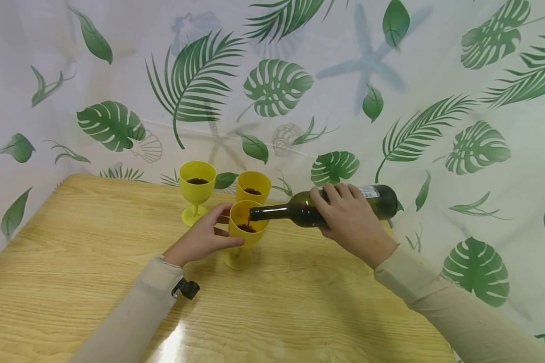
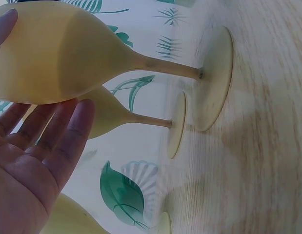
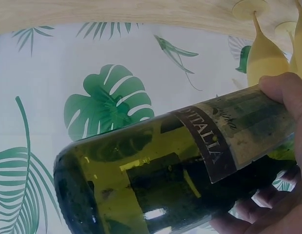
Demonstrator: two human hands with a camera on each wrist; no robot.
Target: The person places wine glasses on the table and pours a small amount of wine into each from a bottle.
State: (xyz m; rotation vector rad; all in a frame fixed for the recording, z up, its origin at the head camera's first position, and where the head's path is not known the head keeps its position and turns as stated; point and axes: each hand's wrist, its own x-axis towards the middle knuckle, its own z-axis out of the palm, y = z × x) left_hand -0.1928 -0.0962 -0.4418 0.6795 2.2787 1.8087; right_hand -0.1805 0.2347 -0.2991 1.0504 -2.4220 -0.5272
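My right hand [image 1: 351,219] grips a dark green wine bottle [image 1: 306,209] round its body, tilted nearly level. The bottle's mouth lies over the rim of the front yellow goblet [image 1: 247,237], and dark red liquid runs from it into the bowl. With thumb and fingers my left hand [image 1: 206,234] holds that goblet by its bowl. Its round foot [image 2: 214,80] stands on the table in the left wrist view. A printed label [image 3: 238,134] wraps the bottle under my right thumb.
Behind the held goblet stands another yellow goblet [image 1: 254,184], and a third goblet [image 1: 197,189] is to its left; both contain dark liquid. The wooden table [image 1: 95,252] meets a leaf-printed curtain [image 1: 277,136] at its back edge.
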